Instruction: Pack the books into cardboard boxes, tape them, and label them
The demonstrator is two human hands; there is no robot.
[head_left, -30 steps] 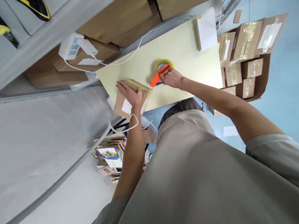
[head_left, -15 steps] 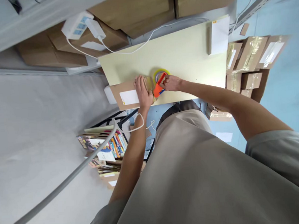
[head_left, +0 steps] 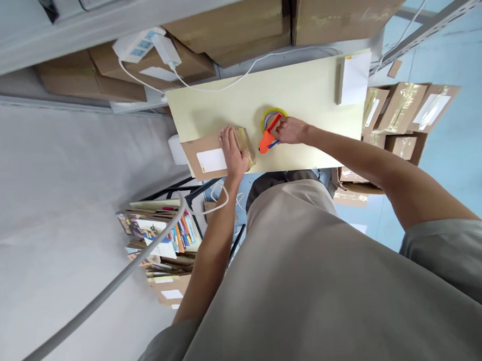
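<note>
My left hand (head_left: 234, 153) lies flat on a brown cardboard box (head_left: 200, 145), fingers stretched over its top and thumb near its taped right end. A white label (head_left: 212, 160) sits on the box, left of that hand. Shiny tape covers the end of the box nearest my right hand. Closed around the handle of an orange tape dispenser (head_left: 268, 140), my right hand (head_left: 290, 130) holds it just right of the box, apart from it. A roll with a yellow rim (head_left: 268, 113) is on the dispenser.
The pale table (head_left: 309, 89) carries a white box (head_left: 354, 80) at its back right. A white cable (head_left: 235, 85) runs along the back edge to a power strip (head_left: 137, 45). Cartons (head_left: 400, 108) are stacked at the right; books (head_left: 182, 233) stand lower left. A grey bar (head_left: 109, 295) crosses the left.
The tape dispenser in my right hand has moved right, off the taped end of the box. My left hand stays on the box. The whole view has shifted slightly.
</note>
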